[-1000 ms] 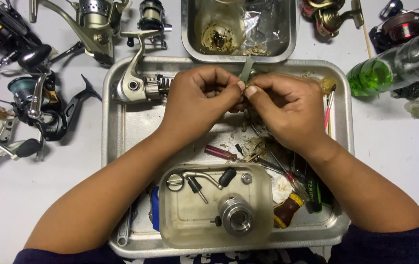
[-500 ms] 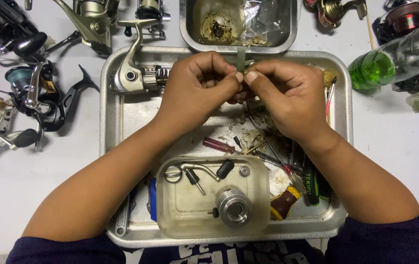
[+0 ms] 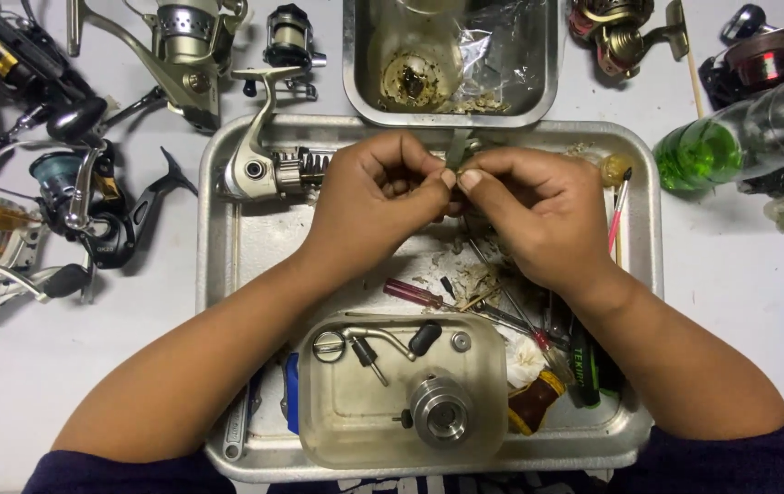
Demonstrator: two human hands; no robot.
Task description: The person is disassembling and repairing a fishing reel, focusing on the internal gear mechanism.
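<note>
**Both hands pinched on a tiny reel part over the tray**

The left hand [image 3: 383,197] and right hand [image 3: 525,215] meet fingertip to fingertip above the far end of the big metal tray [image 3: 218,274]. Both are closed in a pinch on one small greyish part [image 3: 458,151], which pokes up between the thumbs. Most of it is hidden, so what it is exactly can't be told. The bit that shows looks like a short strip, long axis running roughly away from the person, free end aimed at the smaller tray [image 3: 538,82] beyond.

Looks like the fiddly stage of a strip-down: working one small piece loose or fitting it by feel. The next move probably needs a steady twist or pull with both pinches kept tight, since anything dropped would vanish into the clutter below.

Just left of the left hand lies a silver spinning reel body [image 3: 259,165], foot pointing away. Nearer the person there's a clear plastic tub [image 3: 319,430] holding a metal spool [image 3: 440,412] and a handle arm, plus a red-handled screwdriver [image 3: 415,295]. Out on the worktop [image 3: 749,274] are more reels and a green-filled bottle [image 3: 712,151].
</note>
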